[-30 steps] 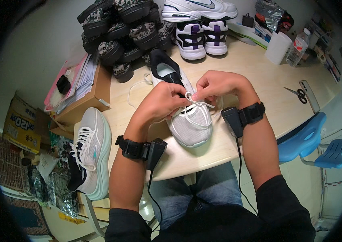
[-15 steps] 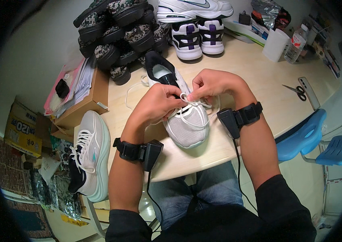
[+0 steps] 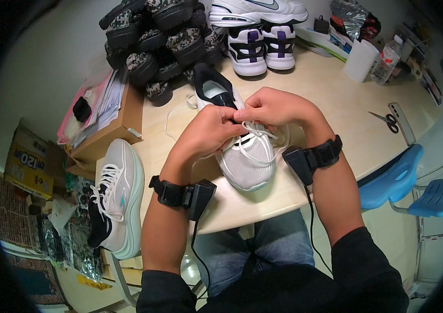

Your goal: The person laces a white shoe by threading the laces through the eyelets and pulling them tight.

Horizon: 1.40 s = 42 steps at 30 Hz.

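A grey-white mesh running shoe (image 3: 247, 166) with a black collar lies on the table between my hands, its toe toward me. My left hand (image 3: 212, 128) is closed in a pinch over the tongue, at the upper eyelets. From the other side my right hand (image 3: 272, 107) pinches too, its thumb meeting the left fingers. Between and below the fingertips runs the white shoelace (image 3: 255, 134), loosely threaded, with loops drooping over the toe box. The exact grip point on the lace is partly hidden by the fingers.
A matching shoe (image 3: 120, 201) rests at the table's left edge, laced. Camouflage shoes (image 3: 182, 47) are piled at the back left, beside white sneakers (image 3: 247, 55). Scissors (image 3: 388, 121), a phone (image 3: 401, 124), a bottle (image 3: 387, 61) and a paper roll (image 3: 361, 60) stand or lie right.
My hands have come closer, and their fingertips now meet over the tongue. The small lace loop seen between them earlier is now mostly covered. The whole view has shifted slightly.
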### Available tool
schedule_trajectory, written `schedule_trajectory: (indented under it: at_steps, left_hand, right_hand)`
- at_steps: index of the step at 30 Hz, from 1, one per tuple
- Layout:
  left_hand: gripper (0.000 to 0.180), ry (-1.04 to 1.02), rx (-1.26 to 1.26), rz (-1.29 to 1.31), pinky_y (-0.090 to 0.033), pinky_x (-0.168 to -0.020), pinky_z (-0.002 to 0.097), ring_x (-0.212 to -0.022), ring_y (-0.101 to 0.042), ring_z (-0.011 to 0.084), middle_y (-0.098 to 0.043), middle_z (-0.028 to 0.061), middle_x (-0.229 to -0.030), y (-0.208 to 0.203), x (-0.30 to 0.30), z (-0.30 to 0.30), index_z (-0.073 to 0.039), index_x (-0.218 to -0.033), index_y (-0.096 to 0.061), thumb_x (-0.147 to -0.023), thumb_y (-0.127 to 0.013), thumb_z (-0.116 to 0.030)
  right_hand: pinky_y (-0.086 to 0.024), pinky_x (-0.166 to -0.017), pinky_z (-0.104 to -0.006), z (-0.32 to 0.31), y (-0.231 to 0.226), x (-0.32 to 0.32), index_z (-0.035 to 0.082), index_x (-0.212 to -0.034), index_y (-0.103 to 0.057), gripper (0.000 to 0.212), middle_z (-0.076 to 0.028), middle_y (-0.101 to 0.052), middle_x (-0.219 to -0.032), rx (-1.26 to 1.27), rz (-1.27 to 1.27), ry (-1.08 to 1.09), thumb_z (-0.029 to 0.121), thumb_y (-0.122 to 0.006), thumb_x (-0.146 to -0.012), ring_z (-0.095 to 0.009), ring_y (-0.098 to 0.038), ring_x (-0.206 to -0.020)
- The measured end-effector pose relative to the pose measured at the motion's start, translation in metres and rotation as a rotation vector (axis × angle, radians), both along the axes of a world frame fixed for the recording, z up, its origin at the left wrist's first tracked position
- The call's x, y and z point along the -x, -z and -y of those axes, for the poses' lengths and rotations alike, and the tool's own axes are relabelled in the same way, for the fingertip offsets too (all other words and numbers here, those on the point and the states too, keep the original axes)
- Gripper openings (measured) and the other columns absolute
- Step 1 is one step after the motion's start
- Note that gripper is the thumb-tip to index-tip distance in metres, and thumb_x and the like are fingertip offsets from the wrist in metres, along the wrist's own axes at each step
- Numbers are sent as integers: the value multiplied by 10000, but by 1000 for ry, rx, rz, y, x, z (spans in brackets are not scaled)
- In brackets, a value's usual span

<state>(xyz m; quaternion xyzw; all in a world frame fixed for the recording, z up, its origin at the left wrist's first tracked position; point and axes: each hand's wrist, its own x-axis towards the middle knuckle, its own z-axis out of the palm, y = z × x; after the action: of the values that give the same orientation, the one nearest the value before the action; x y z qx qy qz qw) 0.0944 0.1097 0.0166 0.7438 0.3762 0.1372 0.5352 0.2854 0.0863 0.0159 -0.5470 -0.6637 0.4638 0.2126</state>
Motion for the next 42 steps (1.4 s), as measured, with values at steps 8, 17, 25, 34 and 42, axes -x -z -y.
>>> schedule_trajectory:
  at_steps: [8, 17, 25, 34, 42]
  left_hand:
    - [78, 10, 47, 18, -319, -398, 229, -439, -431, 61, -530, -2, -563, 0, 4, -2, 4, -812, -590, -851, -610, -61]
    - [88, 124, 33, -2, -409, -489, 234, -553, -527, 96, -546, 17, -635, -22, 65, -20, -14, -832, -544, -885, -579, -75]
    - [172, -310, -750, -490, -409, -539, 254, -625, -535, 97, -584, 24, -706, -2, 113, -47, -15, -959, -637, -791, -618, -49]
    - [144, 126, -378, -40, -412, -569, 212, -643, -504, 57, -593, 15, -711, -9, 20, -3, 4, -944, -640, -832, -640, -87]
    - [121, 52, -417, 4, -366, -501, 197, -584, -434, 27, -551, -32, -710, -23, 48, -15, -12, -879, -599, -898, -587, -130]
  right_hand:
    - [-392, -459, -235, 3, -5, 4, 15, -707, -593, 331, 2, -525, -574, 10, -70, -36, 257, -522, -920, -74, -480, -491]
    - [-414, -478, -263, -3, 5, -3, 2, -714, -594, 292, -28, -554, -606, 36, -114, -23, 225, -518, -888, -107, -495, -488]
    - [-411, -504, -261, 0, -2, 4, -8, -709, -601, 318, -27, -540, -589, 15, -88, -25, 239, -532, -897, -105, -484, -512]
    - [-410, -500, -267, -2, 2, 0, -8, -738, -615, 369, -30, -547, -590, -31, -61, -69, 316, -557, -905, -108, -495, -519]
    - [-406, -549, -253, 1, 2, -6, 10, -734, -615, 357, -11, -543, -602, -39, -52, -42, 312, -548, -915, -91, -485, -564]
